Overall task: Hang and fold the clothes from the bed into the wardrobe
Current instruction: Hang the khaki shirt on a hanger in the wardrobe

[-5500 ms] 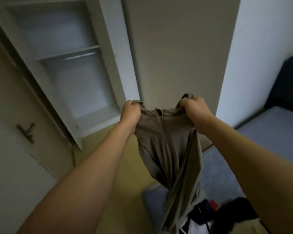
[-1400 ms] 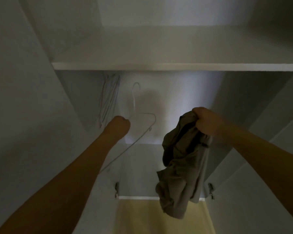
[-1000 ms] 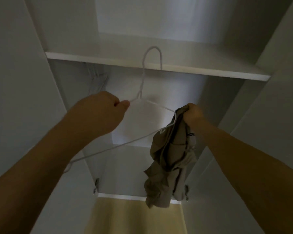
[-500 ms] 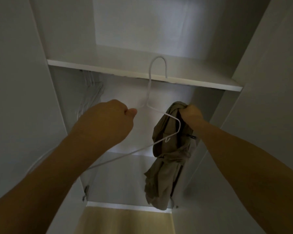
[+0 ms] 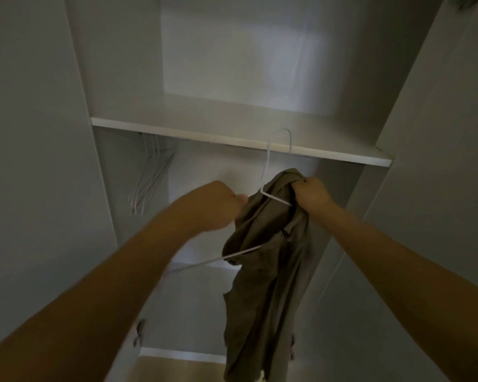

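Trousers being threaded onto a hanger inside the wardrobe.

The hanger (image 5: 262,199) is being gripped in the curled fingers of the left hand (image 5: 218,208), apparently to steady it, while the trousers (image 5: 262,271) are being held bunched in the closed fingers of the right hand (image 5: 311,195), just beside the hanger's neck, probably so that they can be fed over its bar (the legs are hanging well below those fingers). Above both hands a white shelf (image 5: 177,128) is being faced in the dim wardrobe; spare hangers (image 5: 149,175) are hanging left of the left fingers.
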### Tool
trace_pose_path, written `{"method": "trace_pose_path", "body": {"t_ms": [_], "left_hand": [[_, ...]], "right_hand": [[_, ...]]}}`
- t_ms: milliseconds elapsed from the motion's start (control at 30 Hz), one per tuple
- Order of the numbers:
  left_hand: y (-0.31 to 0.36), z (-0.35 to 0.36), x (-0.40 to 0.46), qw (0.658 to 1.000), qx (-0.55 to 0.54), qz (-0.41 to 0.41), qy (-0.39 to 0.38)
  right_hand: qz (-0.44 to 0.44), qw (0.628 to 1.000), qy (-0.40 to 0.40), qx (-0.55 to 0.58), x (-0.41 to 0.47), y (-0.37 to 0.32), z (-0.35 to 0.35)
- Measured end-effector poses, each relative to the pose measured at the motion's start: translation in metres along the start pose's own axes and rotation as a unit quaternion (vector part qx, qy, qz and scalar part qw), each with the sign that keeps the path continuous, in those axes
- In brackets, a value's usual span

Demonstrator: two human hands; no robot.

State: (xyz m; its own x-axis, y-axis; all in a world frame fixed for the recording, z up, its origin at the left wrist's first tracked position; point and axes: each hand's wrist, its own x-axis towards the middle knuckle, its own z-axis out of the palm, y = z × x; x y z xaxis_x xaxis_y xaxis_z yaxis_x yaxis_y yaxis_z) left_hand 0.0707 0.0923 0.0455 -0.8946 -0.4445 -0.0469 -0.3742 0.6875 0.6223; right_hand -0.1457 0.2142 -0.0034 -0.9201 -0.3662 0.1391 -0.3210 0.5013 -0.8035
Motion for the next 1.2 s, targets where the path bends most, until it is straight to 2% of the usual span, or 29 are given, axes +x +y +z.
{"method": "trace_pose_path", "body": {"t_ms": [100,167,233,333,433,533,600,667,700,767,800,833,867,900,967,1000,1100,1200], "left_hand": [[0.001,-0.049,-0.001,0.997,0.019,-0.017,-0.069],[0.009,-0.066,0.003,0.997,0.020,-0.020,-0.073],[0.020,-0.057,0.009,0.997,0.048,-0.017,-0.058],[0.026,-0.019,0.019,0.997,0.063,0.000,-0.054],[0.014,0.001,0.029,0.999,0.020,0.022,0.024],[0.000,0.000,0.030,0.992,-0.029,0.046,0.116],[-0.001,-0.001,0.030,0.988,-0.018,0.071,0.137],[0.002,0.002,0.026,0.980,0.062,0.098,0.164],[0.004,0.005,0.024,0.956,0.145,0.124,0.225],[0.006,0.017,0.015,0.861,0.258,0.199,0.391],[0.007,0.027,0.010,0.824,0.240,0.257,0.444],[0.006,0.041,0.005,0.809,0.192,0.317,0.456],[0.004,0.058,0.001,0.821,0.116,0.365,0.424],[0.003,0.077,-0.001,0.852,0.028,0.381,0.359],[0.001,0.108,-0.003,0.920,-0.121,0.314,0.200],[0.002,0.120,-0.001,0.941,-0.172,0.260,0.131],[0.005,0.134,0.015,0.952,-0.256,0.161,-0.035],[-0.001,0.124,0.031,0.948,-0.247,0.099,-0.173]], "right_hand": [[-0.006,1.000,0.001,0.024,-0.005,0.002,-0.020],[0.000,0.999,-0.008,0.046,-0.009,-0.003,-0.025],[-0.004,0.998,-0.038,0.047,-0.016,-0.014,-0.019],[-0.084,0.994,-0.065,-0.010,-0.026,-0.027,-0.004],[-0.112,0.989,-0.069,-0.064,-0.031,-0.029,-0.004],[-0.134,0.983,-0.113,-0.059,-0.032,-0.028,-0.008],[-0.190,0.972,-0.119,-0.073,-0.035,-0.032,-0.009],[-0.228,0.959,-0.094,-0.137,-0.036,-0.039,-0.011],[-0.233,0.957,-0.071,-0.161,-0.036,-0.043,-0.014],[-0.230,0.953,-0.024,-0.196,-0.034,-0.049,-0.020],[-0.227,0.954,-0.009,-0.197,-0.032,-0.052,-0.023],[-0.237,0.948,0.004,-0.212,-0.028,-0.053,-0.025],[-0.233,0.950,0.014,-0.208,-0.026,-0.056,-0.026],[-0.224,0.954,0.020,-0.198,-0.026,-0.058,-0.028],[-0.192,0.969,0.041,-0.151,-0.023,-0.061,-0.030],[-0.180,0.973,0.051,-0.136,-0.023,-0.062,-0.030],[-0.175,0.975,0.065,-0.117,-0.024,-0.060,-0.034],[-0.168,0.981,0.069,-0.073,-0.022,-0.050,-0.045]]}}
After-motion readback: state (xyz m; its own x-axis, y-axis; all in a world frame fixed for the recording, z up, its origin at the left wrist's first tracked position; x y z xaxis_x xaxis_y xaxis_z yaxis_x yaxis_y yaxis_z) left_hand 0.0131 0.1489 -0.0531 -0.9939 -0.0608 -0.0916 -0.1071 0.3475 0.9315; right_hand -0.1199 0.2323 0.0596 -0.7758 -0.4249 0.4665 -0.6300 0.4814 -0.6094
